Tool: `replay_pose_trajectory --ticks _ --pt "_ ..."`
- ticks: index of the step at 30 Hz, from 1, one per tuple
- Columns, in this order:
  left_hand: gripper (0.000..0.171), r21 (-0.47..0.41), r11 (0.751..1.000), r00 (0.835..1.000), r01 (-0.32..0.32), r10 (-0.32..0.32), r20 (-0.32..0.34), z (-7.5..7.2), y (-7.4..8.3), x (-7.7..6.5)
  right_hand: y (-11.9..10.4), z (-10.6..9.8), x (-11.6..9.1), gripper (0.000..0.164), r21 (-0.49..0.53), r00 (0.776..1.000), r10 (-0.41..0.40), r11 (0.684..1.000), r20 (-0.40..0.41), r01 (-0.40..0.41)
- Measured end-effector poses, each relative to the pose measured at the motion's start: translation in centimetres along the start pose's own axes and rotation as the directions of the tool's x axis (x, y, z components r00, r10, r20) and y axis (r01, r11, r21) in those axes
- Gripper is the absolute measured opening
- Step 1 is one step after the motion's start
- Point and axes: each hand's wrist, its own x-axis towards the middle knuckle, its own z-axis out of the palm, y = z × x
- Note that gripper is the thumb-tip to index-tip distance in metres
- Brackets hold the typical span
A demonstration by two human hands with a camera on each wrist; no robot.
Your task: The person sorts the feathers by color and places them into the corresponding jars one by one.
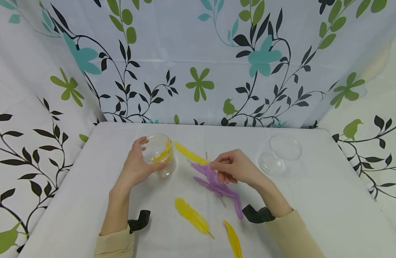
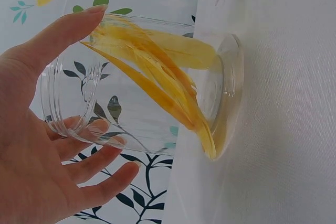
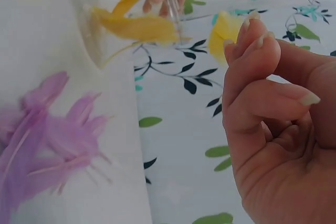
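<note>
Overhead, the left hand [image 1: 135, 166] grips a jar [image 1: 173, 165] on the tabletop [image 1: 333, 200]; the right hand [image 1: 238, 168] pinches a yellow feather [image 1: 189, 153] between them, beside purple feathers [image 1: 214, 179]. At the left wrist, more feathers [image 2: 157, 77] lean inside the jar. At the right, fingertips [image 3: 265, 51] meet.

leaf-print cloth [image 1: 198, 84] behind white table [image 1: 327, 200]

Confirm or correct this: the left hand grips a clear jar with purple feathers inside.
Wrong colour: the feathers inside the clear jar are yellow, not purple, as the left wrist view shows. The left hand does grip the jar.
</note>
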Motion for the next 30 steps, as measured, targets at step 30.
replay_pose_trajectory --ticks 30 --pt "0.113 -0.014 1.0 1.0 -0.011 0.011 -0.01 0.0 -0.3 -0.1 -3.4 5.8 7.9 0.032 0.104 1.0 0.003 0.995 -0.006 -0.002"
